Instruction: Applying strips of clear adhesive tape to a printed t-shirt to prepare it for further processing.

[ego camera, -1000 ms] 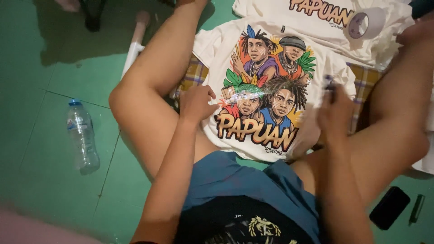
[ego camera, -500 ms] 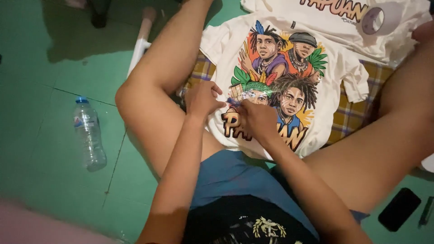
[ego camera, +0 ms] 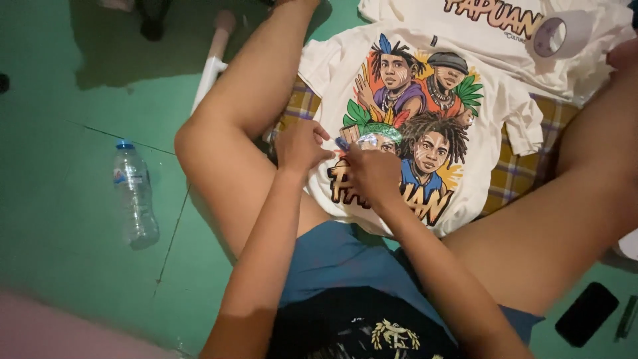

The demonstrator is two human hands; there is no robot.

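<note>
Left hand (ego camera: 300, 145) and right hand (ego camera: 373, 174) close together over the lower left of the print on a white T-shirt (ego camera: 425, 119), fingers curled narrow and pinching at a small bluish scrap (ego camera: 343, 143) held between them at the print's edge; too small to tell whether film or tape. T-shirt spread flat between the bare legs, resting on a yellow plaid cloth (ego camera: 525, 174), colourful print of four figures facing up. Second white shirt (ego camera: 585, 46) just beyond, overlapping the first at the top, with a roll of tape (ego camera: 550, 37) lying on it. On the green floor (ego camera: 60, 199) to the left, well apart from the hands, a clear plastic bottle (ego camera: 135, 194) with a blue cap, lying tilted, contents not readable, seemingly near empty. White pipe (ego camera: 211, 66) beside the left knee. Dark phone (ego camera: 586, 314) and a pen-like object (ego camera: 626, 318) at the lower right.
</note>
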